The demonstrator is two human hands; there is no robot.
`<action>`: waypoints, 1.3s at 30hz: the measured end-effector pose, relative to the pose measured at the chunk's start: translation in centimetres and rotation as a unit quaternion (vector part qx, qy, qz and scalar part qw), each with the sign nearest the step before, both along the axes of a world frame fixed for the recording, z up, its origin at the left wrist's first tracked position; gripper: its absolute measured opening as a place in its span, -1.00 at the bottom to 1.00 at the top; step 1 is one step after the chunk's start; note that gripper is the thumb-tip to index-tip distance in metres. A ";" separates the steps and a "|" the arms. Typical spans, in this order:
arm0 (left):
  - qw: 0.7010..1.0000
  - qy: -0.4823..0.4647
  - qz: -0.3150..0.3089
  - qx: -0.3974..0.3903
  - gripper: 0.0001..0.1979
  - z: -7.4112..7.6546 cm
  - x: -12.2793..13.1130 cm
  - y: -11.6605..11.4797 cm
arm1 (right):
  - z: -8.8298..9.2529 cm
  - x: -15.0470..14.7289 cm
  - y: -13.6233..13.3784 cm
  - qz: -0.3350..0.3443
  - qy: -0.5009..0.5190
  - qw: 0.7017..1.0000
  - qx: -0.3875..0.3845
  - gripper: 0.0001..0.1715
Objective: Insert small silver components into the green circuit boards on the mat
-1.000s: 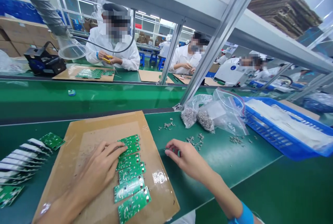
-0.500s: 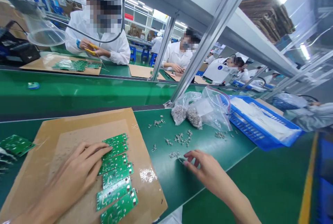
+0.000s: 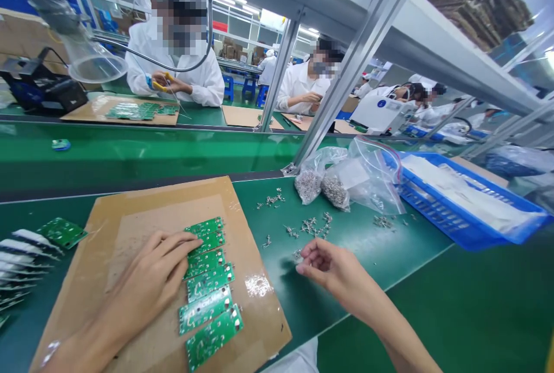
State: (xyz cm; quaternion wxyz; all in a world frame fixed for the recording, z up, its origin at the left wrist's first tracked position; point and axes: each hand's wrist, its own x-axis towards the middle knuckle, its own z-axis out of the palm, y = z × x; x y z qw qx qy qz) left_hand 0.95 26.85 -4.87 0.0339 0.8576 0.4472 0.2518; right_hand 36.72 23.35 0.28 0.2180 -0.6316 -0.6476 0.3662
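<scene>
A column of several green circuit boards [image 3: 210, 285] lies on a cardboard sheet [image 3: 104, 217]. My left hand [image 3: 158, 269] rests over the left side of the column, fingers stretched out, its fingertips touching the upper boards. On the green bench to the right, small metal-leaded components [image 3: 315, 225] are scattered in loose clusters. My right hand [image 3: 326, 266] is just above the nearest cluster, thumb and fingers drawn together in a pinch. Whatever is between those fingertips is too small to make out.
Clear plastic bags [image 3: 335, 187] full of components lie beside a metal post. A blue basket [image 3: 454, 217] with white sheets stands at right. More boards [image 3: 63, 232] lie at the left edge. Across the green conveyor [image 3: 173, 150], people in white coats work.
My right hand's thumb and fingers have closed together at the small components and lifted slightly. The left hand stays on the boards. The whole view has shifted a little.
</scene>
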 end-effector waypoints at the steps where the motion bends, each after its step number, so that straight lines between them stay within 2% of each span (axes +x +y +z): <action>1: 1.000 -0.005 0.000 -0.008 -0.67 0.2 0.2 -0.2 | 0.0 -0.4 0.6 0.017 0.005 1.000 -0.013 -0.81; 5: 1.000 -0.019 -0.001 -0.022 -0.66 0.4 0.4 -0.5 | 0.1 -2.0 3.1 0.088 -0.016 0.996 -0.026 -0.80; 8: 0.999 -0.032 -0.005 -0.035 -0.66 0.7 0.5 -0.6 | -0.1 -3.2 4.4 0.106 -0.004 0.994 -0.022 -0.80; 12: 0.994 -0.070 -0.010 -0.079 -0.68 1.6 1.3 -1.1 | -0.9 -5.2 5.5 0.095 0.087 0.990 -0.055 -0.79; 15: 0.985 -0.112 -0.001 -0.131 -0.72 2.2 2.4 -1.8 | -1.2 -7.0 6.1 0.087 0.183 0.976 -0.081 -0.70; 19: 0.971 -0.164 0.008 -0.172 -0.59 2.3 3.5 -2.1 | -0.8 -9.7 6.5 0.099 0.270 0.952 -0.103 -0.60; 21: 0.966 -0.187 0.012 -0.180 -0.65 2.2 3.7 -1.9 | -0.6 -10.9 6.7 0.106 0.293 0.944 -0.113 -0.58; 24: 0.960 -0.214 0.029 -0.177 -0.85 2.2 3.5 -1.5 | -0.6 -12.2 6.9 0.113 0.317 0.933 -0.130 -0.57; 26: 0.959 -0.223 0.043 -0.171 -0.88 2.3 3.3 -1.3 | -0.8 -12.8 7.0 0.111 0.325 0.931 -0.128 -0.57; 29: 0.960 -0.233 0.062 -0.144 -0.86 2.3 3.1 -1.3 | -1.1 -13.3 6.8 0.105 0.299 0.945 -0.074 -0.61; 32: 0.958 -0.242 0.078 -0.131 -0.85 2.3 3.0 -1.2 | -1.4 -13.5 6.3 0.107 0.229 0.966 0.054 -0.77; 36: 0.944 -0.259 0.083 -0.186 -0.82 2.3 3.1 -0.8 | -1.7 -13.6 5.7 0.155 0.188 0.946 0.212 -0.95; 38: 0.944 -0.259 0.069 -0.190 -0.79 2.2 3.2 -0.6 | -1.9 -13.9 5.7 0.148 0.192 0.939 0.245 -0.97; 39: 0.948 -0.254 0.064 -0.181 -0.78 2.2 3.2 -0.5 | -2.0 -14.1 5.7 0.133 0.205 0.941 0.233 -0.96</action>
